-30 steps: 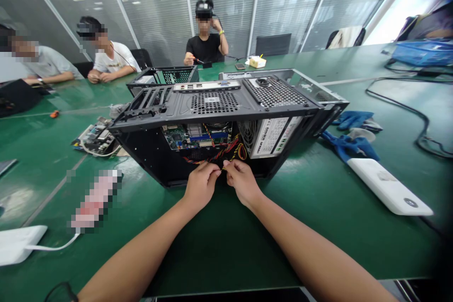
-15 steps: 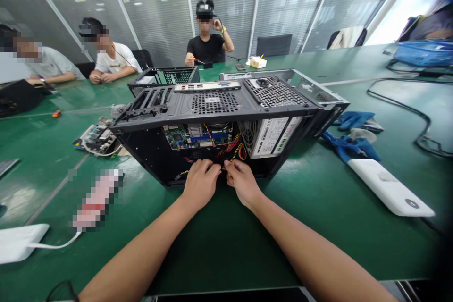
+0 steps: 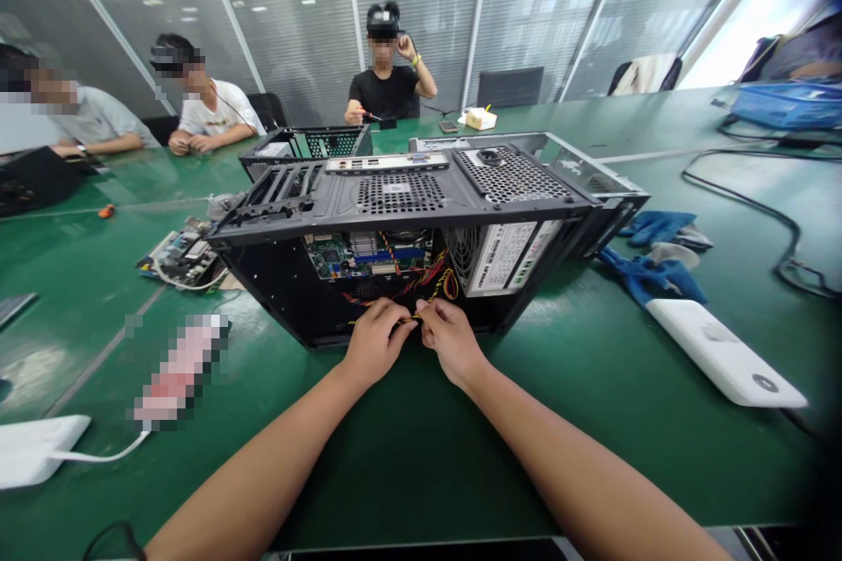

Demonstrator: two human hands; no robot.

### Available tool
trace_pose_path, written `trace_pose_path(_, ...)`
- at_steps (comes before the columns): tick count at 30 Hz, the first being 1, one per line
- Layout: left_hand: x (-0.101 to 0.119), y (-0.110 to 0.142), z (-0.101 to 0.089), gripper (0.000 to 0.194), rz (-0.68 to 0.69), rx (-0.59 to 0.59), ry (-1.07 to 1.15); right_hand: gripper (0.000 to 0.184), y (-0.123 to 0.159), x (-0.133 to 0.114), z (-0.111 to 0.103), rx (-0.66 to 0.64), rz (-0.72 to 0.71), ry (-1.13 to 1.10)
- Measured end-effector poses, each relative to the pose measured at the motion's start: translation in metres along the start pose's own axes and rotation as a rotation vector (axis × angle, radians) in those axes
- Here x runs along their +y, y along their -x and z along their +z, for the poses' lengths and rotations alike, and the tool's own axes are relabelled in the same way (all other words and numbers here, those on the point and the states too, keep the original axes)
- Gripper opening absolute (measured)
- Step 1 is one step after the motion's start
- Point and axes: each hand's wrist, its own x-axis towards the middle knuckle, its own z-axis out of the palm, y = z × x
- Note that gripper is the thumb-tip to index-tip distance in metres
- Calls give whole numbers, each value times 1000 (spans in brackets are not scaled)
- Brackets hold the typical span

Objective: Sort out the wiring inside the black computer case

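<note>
An open black computer case [image 3: 408, 193] lies on its side on the green table [image 3: 408, 456], its inside facing me. A motherboard [image 3: 359, 252] and a power supply [image 3: 506, 252] show within. Red, yellow and black wires [image 3: 431, 279] hang at the case's lower edge. My left hand [image 3: 374, 342] and my right hand [image 3: 448, 338] meet at that edge, both pinched shut on the thin wires between them.
Blue gloves [image 3: 648, 276] and a white device [image 3: 724, 355] lie to the right. A loose circuit board [image 3: 177, 254] and a white box with cable [image 3: 36, 447] sit left. A second case [image 3: 309, 143] stands behind. Three people sit at the far side. Black cables [image 3: 782, 228] trail right.
My hands stay at the case's lower edge, working the wires with small finger shifts. The person opposite has kept a hand raised to the headset.
</note>
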Motion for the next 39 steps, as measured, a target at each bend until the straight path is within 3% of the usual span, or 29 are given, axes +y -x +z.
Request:
trace_pose_path(5,3,1,2,17,1,38,-39,47,0,-1,0,4,-6,18)
trace_pose_path(12,6,1,4,21,-12,5,-58,49,0,0,0,7,0,23)
trace_pose_path(20,10,3,5,8,10,117,3,50,0,0,1,16,-5,17)
trace_pose_path(27,10,-3,8,10,23,145,-14,49,-1,3,-1,21,0,0)
trace_pose_path(39,10,-4,10,16,7,113,-101,51,-2,2,-1,16,-4,-19)
